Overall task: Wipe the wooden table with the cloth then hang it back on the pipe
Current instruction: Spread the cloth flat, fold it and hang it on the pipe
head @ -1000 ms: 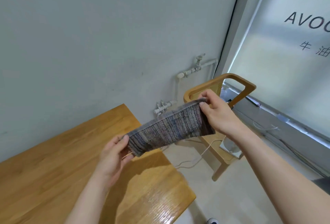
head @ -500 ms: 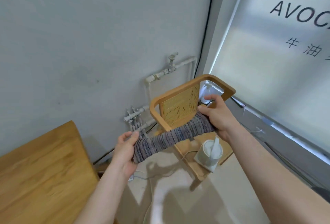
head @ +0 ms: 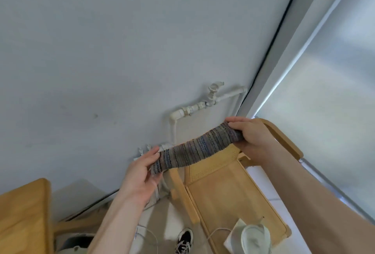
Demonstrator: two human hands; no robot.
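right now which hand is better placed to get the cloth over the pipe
Right. The right hand holds the cloth end just below the horizontal pipe by the valve. The left hand grips the lower end, farther from that run.

Both bare forearms reach up and forward from the bottom of the view. The left hand (head: 142, 174) is lower and nearer, fingers curled and thumb on top, pinching 1 end of the cloth (head: 194, 148). The right hand (head: 253, 136) is higher and farther out, wrist bent, fingers wrapped over the other end. The 2 hands are well apart, the cloth stretched between them.
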